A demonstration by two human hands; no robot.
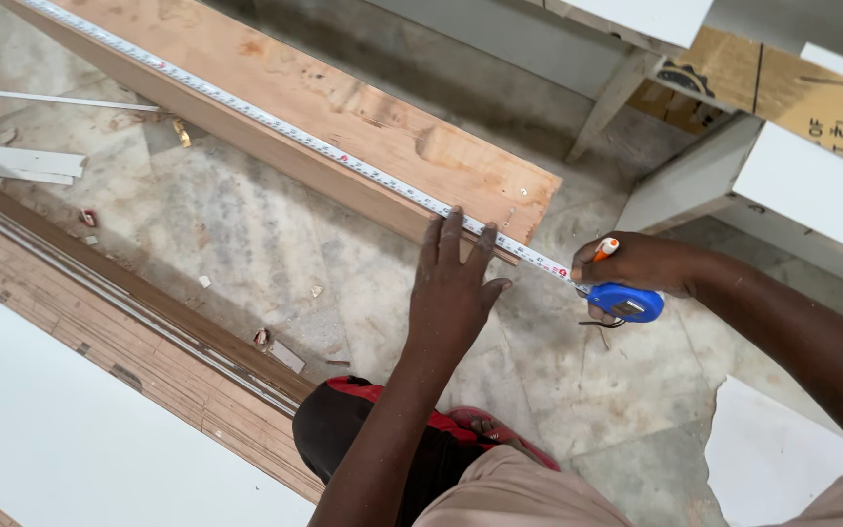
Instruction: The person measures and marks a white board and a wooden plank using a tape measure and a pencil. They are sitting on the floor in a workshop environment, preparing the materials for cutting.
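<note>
Left hand (453, 283) presses tape blade (275, 125) on plank (382, 132); right hand (641, 263) grips tape case (624, 302).

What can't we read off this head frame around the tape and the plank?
- Tape measure far end: cut off by the top-left edge.
- Tape markings: too small to read.
- Plank far end: cut off by the top edge.
- Orange-tipped item in the right hand: mostly hidden by the fingers.
- Blue tape case: partly covered by that hand.
- Tape under the left hand: fingertips cover it.

Even daylight, soft shadows, sharp overall, slight wide-angle bend at edges.
</note>
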